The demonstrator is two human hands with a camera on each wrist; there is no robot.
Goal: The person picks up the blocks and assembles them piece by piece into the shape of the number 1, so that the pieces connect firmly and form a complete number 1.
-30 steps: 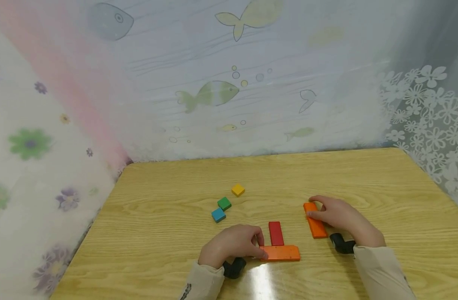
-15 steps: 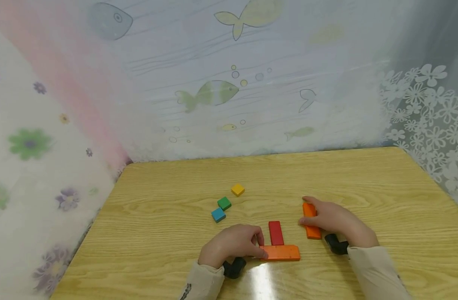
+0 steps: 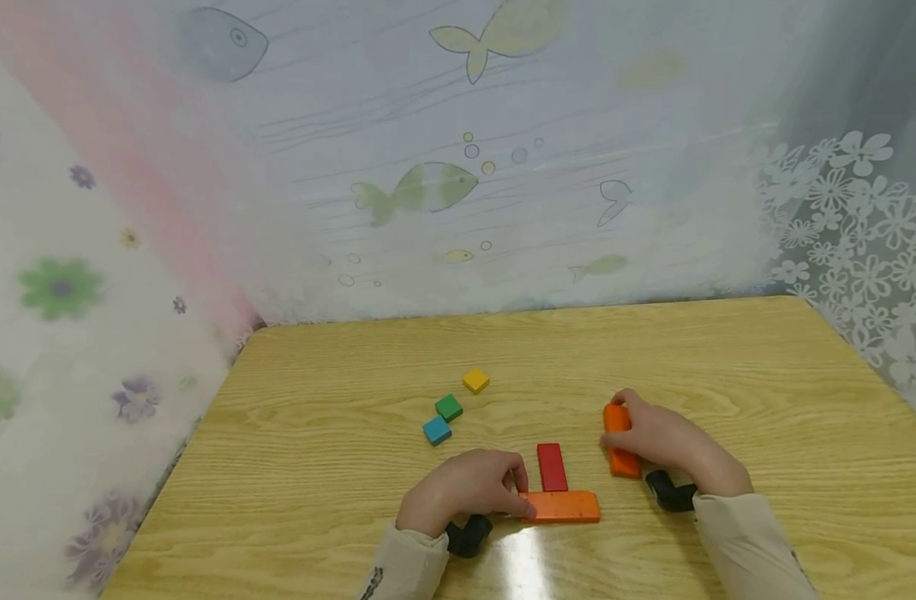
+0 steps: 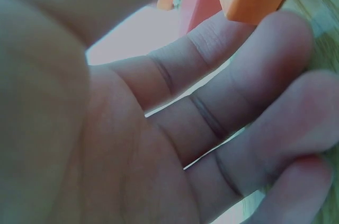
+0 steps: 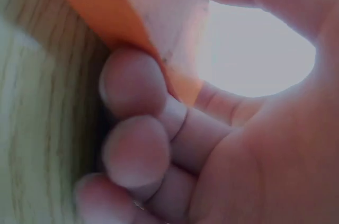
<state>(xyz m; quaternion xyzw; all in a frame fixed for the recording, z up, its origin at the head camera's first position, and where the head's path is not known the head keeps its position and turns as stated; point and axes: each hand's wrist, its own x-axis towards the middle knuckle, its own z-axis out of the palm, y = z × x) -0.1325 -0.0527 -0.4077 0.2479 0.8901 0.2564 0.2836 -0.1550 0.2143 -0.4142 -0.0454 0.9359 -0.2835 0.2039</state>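
My left hand (image 3: 468, 485) pinches the left end of a flat orange block (image 3: 566, 507) that lies crosswise on the table. A smaller red block (image 3: 552, 467) lies lengthwise behind it, its near end at the orange block's far edge. Farther right, my right hand (image 3: 663, 437) grips a second orange block (image 3: 623, 462) by its sides, thumb on the left. This block points away from me, and the hand covers part of it. In the right wrist view, dark specks show on the orange block (image 5: 100, 7), with curled fingertips (image 5: 135, 81) against it.
Beyond my left hand lie three small square blocks: blue (image 3: 437, 430), green (image 3: 448, 407) and yellow (image 3: 476, 381). The blue and green blocks sit corner to corner. A patterned curtain (image 3: 397, 275) hangs along the back edge of the wooden table (image 3: 315, 358).
My right hand has shifted a little left with its orange block, which has turned to point more straight away from me. My left hand and the other blocks stay put.
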